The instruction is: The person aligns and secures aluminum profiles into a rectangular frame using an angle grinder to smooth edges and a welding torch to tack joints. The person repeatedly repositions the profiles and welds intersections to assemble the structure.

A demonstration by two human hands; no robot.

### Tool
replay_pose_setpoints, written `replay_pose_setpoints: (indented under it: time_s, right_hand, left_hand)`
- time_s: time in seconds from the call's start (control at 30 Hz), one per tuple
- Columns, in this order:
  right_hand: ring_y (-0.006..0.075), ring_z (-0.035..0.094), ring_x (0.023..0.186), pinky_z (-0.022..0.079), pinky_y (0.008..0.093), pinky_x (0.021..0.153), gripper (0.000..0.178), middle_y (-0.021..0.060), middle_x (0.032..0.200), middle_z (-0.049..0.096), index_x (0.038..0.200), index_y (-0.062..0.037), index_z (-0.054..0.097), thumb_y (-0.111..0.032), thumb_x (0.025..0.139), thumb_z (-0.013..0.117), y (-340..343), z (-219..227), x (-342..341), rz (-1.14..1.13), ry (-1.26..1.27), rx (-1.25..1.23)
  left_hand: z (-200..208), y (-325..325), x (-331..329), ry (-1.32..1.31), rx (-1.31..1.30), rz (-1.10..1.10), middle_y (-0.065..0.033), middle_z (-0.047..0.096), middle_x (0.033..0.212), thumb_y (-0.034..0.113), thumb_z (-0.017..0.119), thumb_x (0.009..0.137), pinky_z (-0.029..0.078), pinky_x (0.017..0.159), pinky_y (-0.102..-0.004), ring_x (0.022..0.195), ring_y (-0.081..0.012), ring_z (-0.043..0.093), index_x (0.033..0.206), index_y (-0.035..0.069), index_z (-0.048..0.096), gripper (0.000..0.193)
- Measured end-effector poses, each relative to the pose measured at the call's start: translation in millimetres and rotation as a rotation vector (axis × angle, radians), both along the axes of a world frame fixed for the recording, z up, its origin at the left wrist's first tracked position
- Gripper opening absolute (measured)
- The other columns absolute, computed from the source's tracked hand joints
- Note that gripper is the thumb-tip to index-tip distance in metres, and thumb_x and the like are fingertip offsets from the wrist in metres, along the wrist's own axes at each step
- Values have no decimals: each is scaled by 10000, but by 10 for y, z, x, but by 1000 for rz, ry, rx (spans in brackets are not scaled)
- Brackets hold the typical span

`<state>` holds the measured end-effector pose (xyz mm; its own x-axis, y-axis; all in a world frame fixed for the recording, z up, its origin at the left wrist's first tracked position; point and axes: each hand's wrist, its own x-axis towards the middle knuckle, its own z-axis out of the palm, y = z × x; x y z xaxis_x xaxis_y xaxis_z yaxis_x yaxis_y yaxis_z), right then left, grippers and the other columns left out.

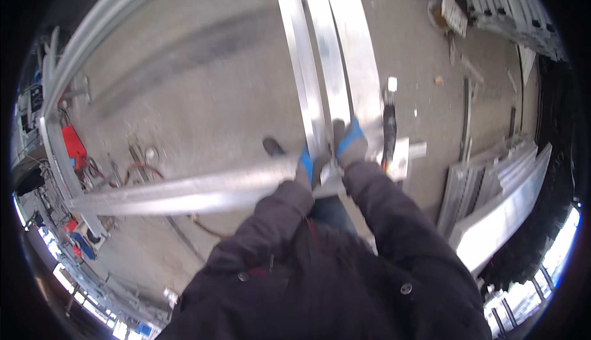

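Both my hands wear grey-and-blue work gloves and meet at the near ends of long silver metal bars. My left hand (308, 169) is closed at the corner where the left bar (300, 63) meets a crosswise metal beam (184, 191). A little farther off and to the right, my right hand (351, 143) closes on the middle bar (327, 57). A wider metal bar (359, 44) runs alongside it. Just right of this hand lies a black-handled tool (389, 128) with a silver end; its kind is unclear. The gloves partly hide the bar ends.
The crosswise beam joins a big metal frame (117, 8) at left. Beyond it are a red object (74, 146) and a hose (140, 166). Metal panels (492, 195) lie at right, with stacked profiles (505, 1) at far right. My shoe (273, 147) stands inside the frame.
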<state>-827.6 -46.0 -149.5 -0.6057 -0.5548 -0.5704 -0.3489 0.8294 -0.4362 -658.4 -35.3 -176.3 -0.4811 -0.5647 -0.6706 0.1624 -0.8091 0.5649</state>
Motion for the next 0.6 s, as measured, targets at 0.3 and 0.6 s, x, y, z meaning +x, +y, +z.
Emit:
replay_pose_setpoints:
  time_s: [0.3, 0.6]
  right_hand:
    - [467, 788, 1063, 606, 534, 907, 666, 286, 1156, 797, 1556, 15, 615, -453, 1095, 725, -67, 307, -119, -1, -6, -153]
    - [542, 542, 1509, 438, 584, 1271, 894, 354, 1632, 554, 1665, 89, 456, -329, 978, 848, 387, 868, -1, 496, 166, -645]
  left_hand:
    - [598, -713, -285, -93, 60, -3, -90, 728, 1329, 533, 722, 1131, 586, 994, -411, 1168, -249, 712, 1602, 101, 581, 654]
    - [927, -883, -327, -197, -49, -191, -33, 751, 938, 520, 703, 1128, 575, 725, -356, 841, -167, 729, 1263, 88, 744, 454]
